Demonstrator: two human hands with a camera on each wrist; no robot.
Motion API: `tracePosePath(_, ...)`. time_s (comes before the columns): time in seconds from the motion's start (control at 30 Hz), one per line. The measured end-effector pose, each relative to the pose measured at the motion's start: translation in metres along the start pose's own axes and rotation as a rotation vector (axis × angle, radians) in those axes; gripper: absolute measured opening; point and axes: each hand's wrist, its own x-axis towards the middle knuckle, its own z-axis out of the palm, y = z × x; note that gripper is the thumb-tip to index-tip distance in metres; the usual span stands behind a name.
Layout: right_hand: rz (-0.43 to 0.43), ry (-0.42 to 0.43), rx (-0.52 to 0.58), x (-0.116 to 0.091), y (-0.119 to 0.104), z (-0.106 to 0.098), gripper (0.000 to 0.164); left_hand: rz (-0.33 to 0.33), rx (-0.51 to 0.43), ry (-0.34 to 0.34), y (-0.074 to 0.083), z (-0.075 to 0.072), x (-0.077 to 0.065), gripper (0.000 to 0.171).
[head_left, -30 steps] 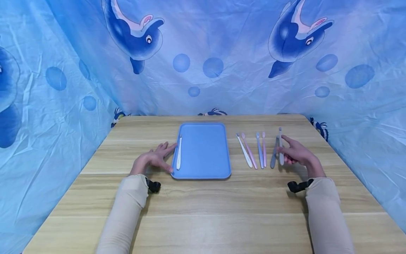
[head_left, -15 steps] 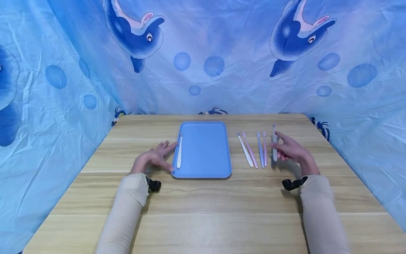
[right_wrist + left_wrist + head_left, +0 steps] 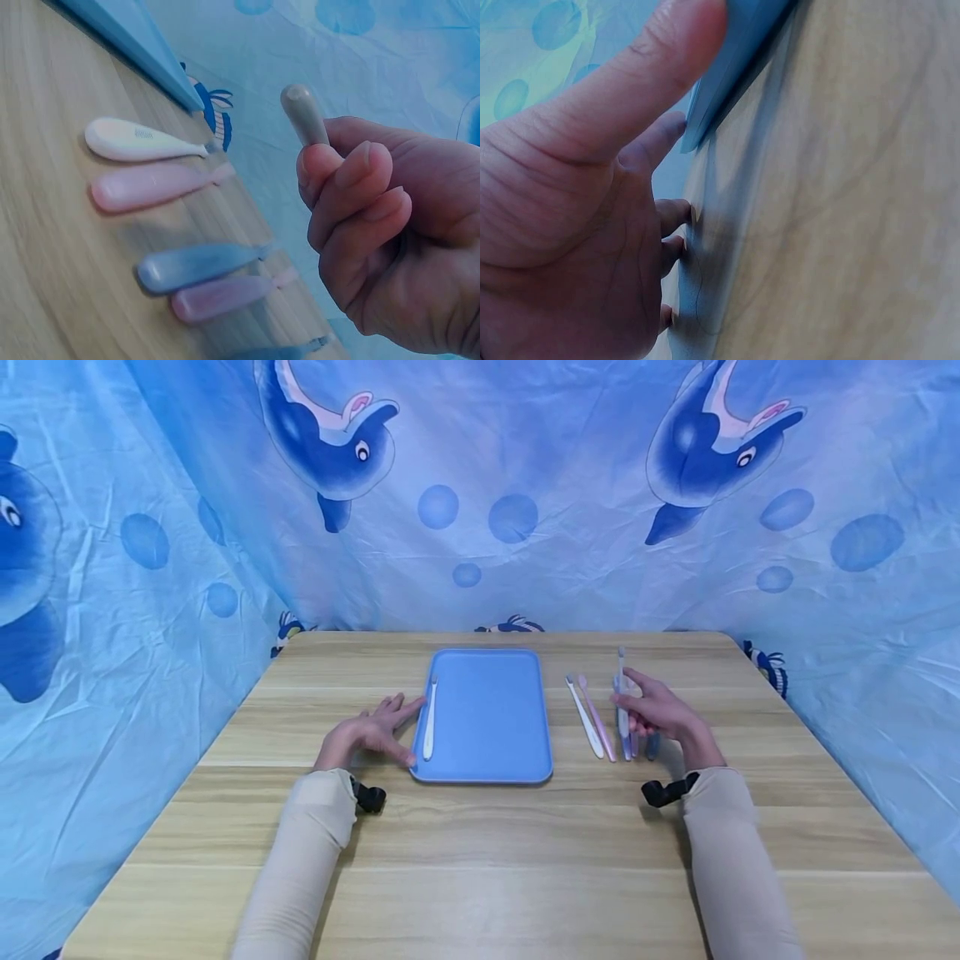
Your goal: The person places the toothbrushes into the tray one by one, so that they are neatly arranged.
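My right hand [image 3: 663, 706] pinches a grey toothbrush [image 3: 305, 116] between thumb and fingers, raised above the table with its head pointing away. Beneath it lie a blue toothbrush [image 3: 199, 266] and a mauve-pink one [image 3: 225, 295], partly covered by the hand in the head view. The left hand [image 3: 375, 732], fingers spread, touches the left edge of a blue tray [image 3: 487, 718] with thumb and index finger. Inside that tray, along its left side, a white toothbrush [image 3: 430, 727] lies lengthwise.
Between tray and right hand, another white toothbrush [image 3: 585, 717] and a pink one [image 3: 597, 718] rest side by side on the wooden table [image 3: 480, 860]. A darker blue toothbrush [image 3: 653, 745] lies beneath the right hand. A blue dolphin-print cloth [image 3: 465, 460] hangs behind.
My right hand has moved left with the grey toothbrush, from over the darker blue one to over the blue and mauve-pink ones. The left hand stays at the tray.
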Motion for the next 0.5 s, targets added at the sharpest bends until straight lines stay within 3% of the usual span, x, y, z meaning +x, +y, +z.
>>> tracePosePath(0.5,-0.033,-0.046,0.038,0.02,-0.017,0.029,0.077,-0.012,-0.008,-0.009,-0.001,0.0,0.002,0.128)
